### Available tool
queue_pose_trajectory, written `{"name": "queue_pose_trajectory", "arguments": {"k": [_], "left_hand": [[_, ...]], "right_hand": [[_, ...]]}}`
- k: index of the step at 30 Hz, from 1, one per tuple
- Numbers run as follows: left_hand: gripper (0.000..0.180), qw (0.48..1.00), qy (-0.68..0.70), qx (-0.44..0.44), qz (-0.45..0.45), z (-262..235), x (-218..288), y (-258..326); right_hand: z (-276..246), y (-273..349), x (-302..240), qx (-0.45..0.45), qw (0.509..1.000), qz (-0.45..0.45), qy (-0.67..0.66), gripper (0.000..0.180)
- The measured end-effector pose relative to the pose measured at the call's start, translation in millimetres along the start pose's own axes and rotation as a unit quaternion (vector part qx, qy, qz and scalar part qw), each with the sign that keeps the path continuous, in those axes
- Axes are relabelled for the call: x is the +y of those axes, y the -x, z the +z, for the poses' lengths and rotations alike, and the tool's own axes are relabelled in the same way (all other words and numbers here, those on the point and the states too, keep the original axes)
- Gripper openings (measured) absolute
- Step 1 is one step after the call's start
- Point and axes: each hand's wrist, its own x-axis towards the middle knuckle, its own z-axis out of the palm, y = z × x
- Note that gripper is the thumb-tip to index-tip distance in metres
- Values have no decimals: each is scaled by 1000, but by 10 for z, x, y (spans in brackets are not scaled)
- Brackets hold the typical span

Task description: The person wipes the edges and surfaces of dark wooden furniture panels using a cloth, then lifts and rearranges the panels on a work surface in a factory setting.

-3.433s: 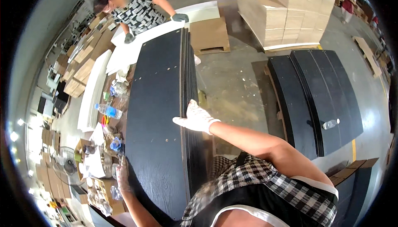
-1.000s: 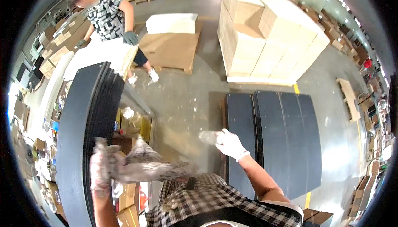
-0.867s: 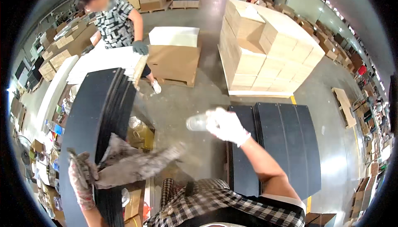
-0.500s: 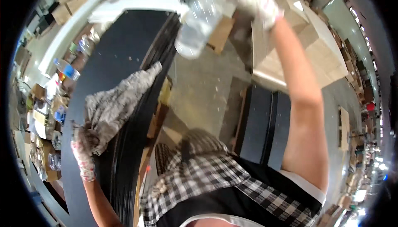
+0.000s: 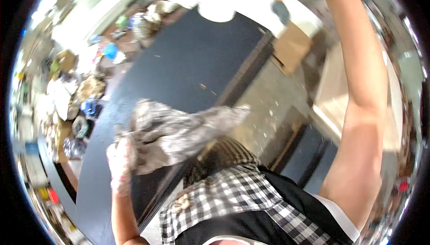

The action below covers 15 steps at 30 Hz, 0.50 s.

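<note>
Head view, blurred by motion. Person's left hand, in a pale glove, is clenched on a grey mottled rag. Rag starts inside the fist and trails up and to the right of it, its free end reaching past the right edge of the black panel. Most of the cloth lies over the panel's lower part; whether it presses flat on the surface cannot be told through the blur.

Right arm is raised steeply toward the top of the frame. Right hand is cut off at the upper edge, so its grip cannot be told.

Black panel runs from lower left to upper right, long and dark. Clutter of small items sits along its left side. At the far end, another person's dark-gloved hand hangs near a white slab. More dark panels lie on the floor to the right, below the raised arm.
</note>
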Motion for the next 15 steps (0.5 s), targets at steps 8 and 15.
{"name": "queue_pose_trajectory", "arguments": {"k": [8, 15], "left_hand": [[16, 905, 365, -200, -84, -182, 623, 375], [12, 882, 401, -240, -55, -114, 542, 326]], "right_hand": [[1071, -775, -49, -12, 998, -58, 19, 23], [2390, -1065, 153, -113, 993, -20, -17, 38]]}}
